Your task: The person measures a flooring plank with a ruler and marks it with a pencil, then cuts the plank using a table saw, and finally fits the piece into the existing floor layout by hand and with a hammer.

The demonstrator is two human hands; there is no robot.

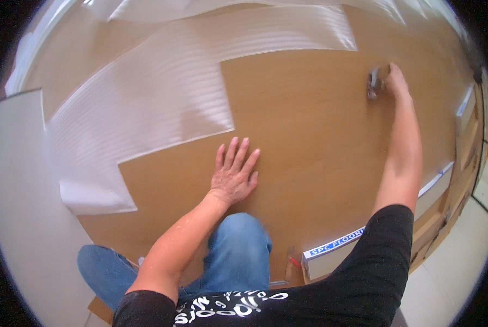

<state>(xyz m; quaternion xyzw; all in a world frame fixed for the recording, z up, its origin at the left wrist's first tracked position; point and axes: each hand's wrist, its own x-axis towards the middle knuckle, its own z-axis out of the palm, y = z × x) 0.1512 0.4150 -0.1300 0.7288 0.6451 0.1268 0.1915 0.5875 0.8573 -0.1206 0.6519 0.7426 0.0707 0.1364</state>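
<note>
My left hand [234, 173] lies flat on the brown wood-toned surface [304, 131], fingers spread, just short of a corner of the white sheeting. The shiny white sheeting [162, 92] is ribbed and covers the upper left in stepped edges. Out at the far right, my right hand [395, 83] is closed around a small dark and silver hand tool [373, 83] held at the brown surface. Blur and the hand hide what kind of tool it is.
My knee [238, 245] rests near the front edge. A white box [334, 253] with a blue printed strip stands beside my right side, with more boxes [437, 185] along the right edge. A pale panel [28, 185] runs down the left.
</note>
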